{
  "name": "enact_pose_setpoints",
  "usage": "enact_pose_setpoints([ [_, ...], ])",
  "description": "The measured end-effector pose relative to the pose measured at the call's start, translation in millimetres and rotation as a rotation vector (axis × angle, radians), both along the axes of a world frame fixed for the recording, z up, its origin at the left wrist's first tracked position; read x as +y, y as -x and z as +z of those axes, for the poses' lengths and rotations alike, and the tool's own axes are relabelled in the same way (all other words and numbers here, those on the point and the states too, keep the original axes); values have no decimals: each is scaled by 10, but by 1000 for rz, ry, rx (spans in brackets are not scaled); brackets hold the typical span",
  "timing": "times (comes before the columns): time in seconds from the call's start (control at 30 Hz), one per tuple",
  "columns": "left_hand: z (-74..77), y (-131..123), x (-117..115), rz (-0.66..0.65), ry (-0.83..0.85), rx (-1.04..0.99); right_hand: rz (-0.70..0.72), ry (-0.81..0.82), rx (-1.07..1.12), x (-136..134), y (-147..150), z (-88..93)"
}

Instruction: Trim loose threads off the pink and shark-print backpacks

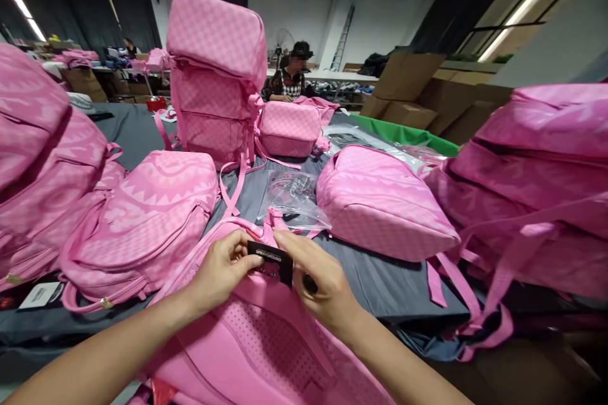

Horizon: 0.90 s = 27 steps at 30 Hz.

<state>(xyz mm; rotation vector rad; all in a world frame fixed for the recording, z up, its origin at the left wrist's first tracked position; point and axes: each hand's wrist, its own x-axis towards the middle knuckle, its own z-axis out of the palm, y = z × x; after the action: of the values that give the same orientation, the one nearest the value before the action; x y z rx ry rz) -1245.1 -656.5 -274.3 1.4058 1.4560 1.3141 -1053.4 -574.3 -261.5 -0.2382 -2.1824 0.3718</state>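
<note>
Head: L hand [223, 271] pinches tag [276, 261] opp. R hand [325, 278].

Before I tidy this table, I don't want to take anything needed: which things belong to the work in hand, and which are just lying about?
In use:
Black tag, pinched by the left hand
Small dark thing in the right hand, mostly hidden
Pink backpack under both hands

Seemingly lying about:
Clear plastic bag beyond it
Pink bag to the left
Cardboard boxes at the back right

Left hand [222, 272] pinches black tag [280, 261] beside right hand [327, 281] over pink backpack [266, 335]
</note>
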Motion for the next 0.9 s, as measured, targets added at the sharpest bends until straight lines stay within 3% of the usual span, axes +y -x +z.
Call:
enact_pose_setpoints([
  [0.07,-32,62,-104,124,-120,252,-73,50,-19,-62,-13,17],
  [0.13,-64,93,-208,137,-262,458,-92,51,-71,-134,-14,30],
  [0.23,-134,94,-328,82,-495,601,-83,-19,-252,-238,13,49],
  [0.33,-259,180,-403,178,-604,719,-207,-84,-328,-222,42,41],
  [0.4,-367,310,-435,344,-500,800,-305,-66,-297,-135,69,-9],
  [0.47,-469,452,-454,460,-268,844,-340,40,-293,-40,128,-97],
  [0.53,-545,557,-466,456,-29,822,-314,168,-349,12,225,-192],
  [0.6,-585,608,-480,409,90,779,-272,255,-468,9,337,-250],
  [0.77,-613,626,-559,403,2,763,-146,384,-739,-73,528,-145],
  [0.9,-637,644,-641,417,-84,814,-145,296,-918,-99,605,-24],
])
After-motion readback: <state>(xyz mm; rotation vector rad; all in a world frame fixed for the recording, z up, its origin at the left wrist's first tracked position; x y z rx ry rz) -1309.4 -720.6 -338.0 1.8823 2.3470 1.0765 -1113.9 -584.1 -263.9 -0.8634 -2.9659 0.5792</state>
